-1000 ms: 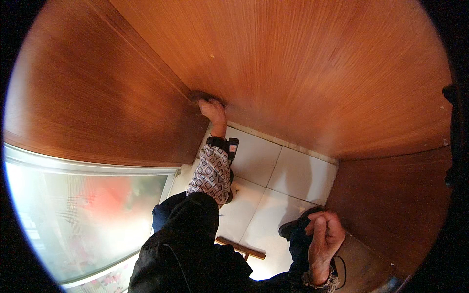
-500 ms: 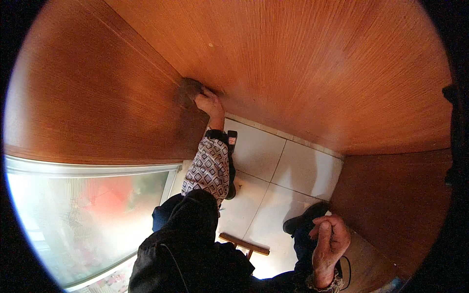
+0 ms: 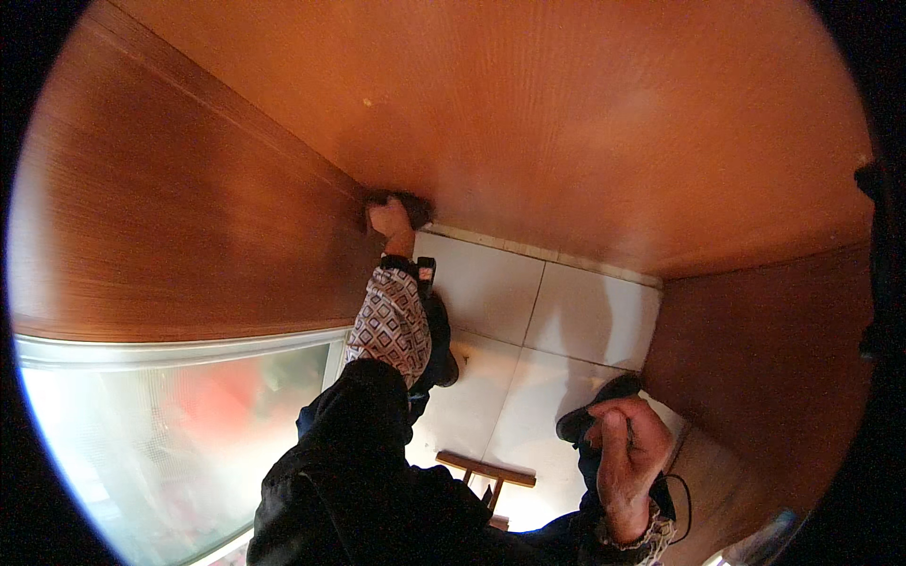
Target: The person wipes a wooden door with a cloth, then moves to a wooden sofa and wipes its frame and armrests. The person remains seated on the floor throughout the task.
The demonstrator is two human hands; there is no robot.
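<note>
Low in the corner where two brown wooden panels meet, my left hand is closed on a dark, soft-looking rag. The rag is pressed close to the wood, just above the floor, and part of it is hidden by my fingers and shadow. A patterned cuff covers my left forearm. My right hand hangs at the lower right, above my shoe, with its fingers curled in and the thumb against them. Nothing shows in it.
The wide wooden panel stands ahead, with another wooden panel on the left and one on the right. White floor tiles lie between. A small wooden stool stands below me. At the lower left is a white-framed glass pane.
My left hand has moved down with the rag along the corner, nearer the floor. My right hand stays curled in nearly the same place. The view has shifted slightly.
</note>
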